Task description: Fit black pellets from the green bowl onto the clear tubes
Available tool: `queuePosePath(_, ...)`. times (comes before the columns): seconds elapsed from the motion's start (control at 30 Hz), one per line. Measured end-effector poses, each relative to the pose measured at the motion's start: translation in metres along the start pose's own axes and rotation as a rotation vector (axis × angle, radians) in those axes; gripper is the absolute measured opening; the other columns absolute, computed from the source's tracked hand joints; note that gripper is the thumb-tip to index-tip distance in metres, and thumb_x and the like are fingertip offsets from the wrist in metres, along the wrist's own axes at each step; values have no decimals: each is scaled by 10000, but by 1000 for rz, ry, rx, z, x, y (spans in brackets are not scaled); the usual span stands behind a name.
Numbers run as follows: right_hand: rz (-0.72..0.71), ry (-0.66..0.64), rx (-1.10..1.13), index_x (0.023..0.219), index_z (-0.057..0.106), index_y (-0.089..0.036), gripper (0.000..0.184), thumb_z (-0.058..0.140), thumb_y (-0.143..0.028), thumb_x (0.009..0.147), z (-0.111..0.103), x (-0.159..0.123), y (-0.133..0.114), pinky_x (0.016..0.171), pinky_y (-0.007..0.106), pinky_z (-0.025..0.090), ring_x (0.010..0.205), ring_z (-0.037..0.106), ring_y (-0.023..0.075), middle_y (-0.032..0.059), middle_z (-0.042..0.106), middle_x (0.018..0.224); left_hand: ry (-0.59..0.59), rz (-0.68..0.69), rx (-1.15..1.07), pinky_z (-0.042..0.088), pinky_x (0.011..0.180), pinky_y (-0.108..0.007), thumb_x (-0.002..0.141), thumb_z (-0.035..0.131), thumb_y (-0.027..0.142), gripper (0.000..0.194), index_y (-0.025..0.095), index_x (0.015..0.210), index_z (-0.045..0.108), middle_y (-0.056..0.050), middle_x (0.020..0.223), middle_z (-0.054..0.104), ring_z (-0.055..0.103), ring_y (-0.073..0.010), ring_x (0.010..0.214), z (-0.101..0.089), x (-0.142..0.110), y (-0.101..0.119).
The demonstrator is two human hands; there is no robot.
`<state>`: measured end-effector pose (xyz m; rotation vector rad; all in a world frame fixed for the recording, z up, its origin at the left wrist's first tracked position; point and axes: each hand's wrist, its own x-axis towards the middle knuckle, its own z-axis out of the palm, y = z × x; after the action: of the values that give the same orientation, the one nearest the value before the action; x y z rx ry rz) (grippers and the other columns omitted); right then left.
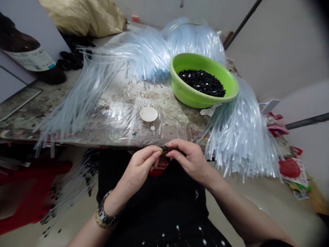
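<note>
Black piece (165, 149): head view, at the fingertips, by table (120, 139) front edge, above lap.
Left hand (138, 164): closed, tips by piece; can't tell what it grips.
Right hand (191, 157): thumb and finger pinching piece.
Risk: small part, tip hold; a slip likely drops it to lap or floor (231, 197).
Edges: right tubes (239, 137) overhang near right forearm; a brush could drag them.
Room: gap toward dish (148, 114); bowl (197, 97) beyond, right.

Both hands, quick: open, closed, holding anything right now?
Left hand: closed, fingertips pinched at one end of a small dark piece.
Right hand: closed, fingertips gripping the piece's other end.
</note>
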<state>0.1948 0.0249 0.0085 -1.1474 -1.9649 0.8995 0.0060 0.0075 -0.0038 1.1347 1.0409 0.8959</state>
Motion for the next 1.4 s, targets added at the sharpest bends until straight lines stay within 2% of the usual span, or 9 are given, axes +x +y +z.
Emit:
queuePosePath(0.13,136,34,109,1133,625,-183,242,600,-208,894,9,-4,6,828,290,522,889,686,164,44,729,980,177,-5,-312,348,505,-181,878,639,294,147,164,812,658,29,606,532,436,-86,559,0,4,10)
queuePosePath(0.4,114,-244,90,1026,686,-165,150,624,-171,890,29,-18,-5,854,242,495,915,673,148,38,732,987,276,26,-801,449,489,-140,797,725,162,67,137,833,674,12,630,586,507,-73,557,-1,22,39)
queuePosePath(0.57,90,-221,68,873,686,-166,50,642,-186,882,32,-24,-5,794,224,495,825,667,137,25,721,870,304,8,-920,485,498,-125,811,686,101,33,131,809,673,15,640,594,543,-64,562,3,32,47)
queuePosePath(0.7,109,-190,77,802,663,-172,83,640,-198,878,21,-27,-9,730,207,473,743,633,119,-1,680,781,319,-31,-813,573,600,-197,779,737,153,143,156,922,719,-28,794,712,647,-123,700,9,35,48)
queuePosePath(0.87,209,-43,110,789,632,-187,113,581,-186,890,-28,-33,-23,686,216,456,700,584,109,-19,627,742,264,-76,-589,591,664,-257,646,856,291,410,172,1023,744,-125,1048,754,672,-250,976,15,31,40)
queuePosePath(1.0,290,157,191,831,641,-193,138,566,-271,918,-90,-49,-26,588,231,457,620,547,113,-4,592,701,260,-163,-467,571,613,-233,557,903,318,417,158,919,773,-121,921,773,694,-226,824,14,27,28)
queuePosePath(1.17,297,487,162,784,693,-218,120,689,-332,821,-173,-62,-33,458,234,374,532,489,116,10,574,626,226,-258,-409,554,591,-205,562,901,329,399,159,899,773,-95,809,771,675,-162,658,10,24,10)
queuePosePath(1.3,330,733,80,738,694,-201,89,732,-281,747,-229,-55,-39,484,247,372,544,523,105,28,596,642,252,-285,-383,550,583,-201,580,883,292,351,169,889,770,-76,788,771,674,-160,652,8,22,0)
queuePosePath(1.4,327,820,19,740,667,-177,78,700,-244,760,-263,-41,-27,489,257,344,492,477,77,-2,548,570,272,-331,-356,564,586,-217,539,893,296,387,178,887,774,-75,801,775,687,-180,675,6,20,-5)
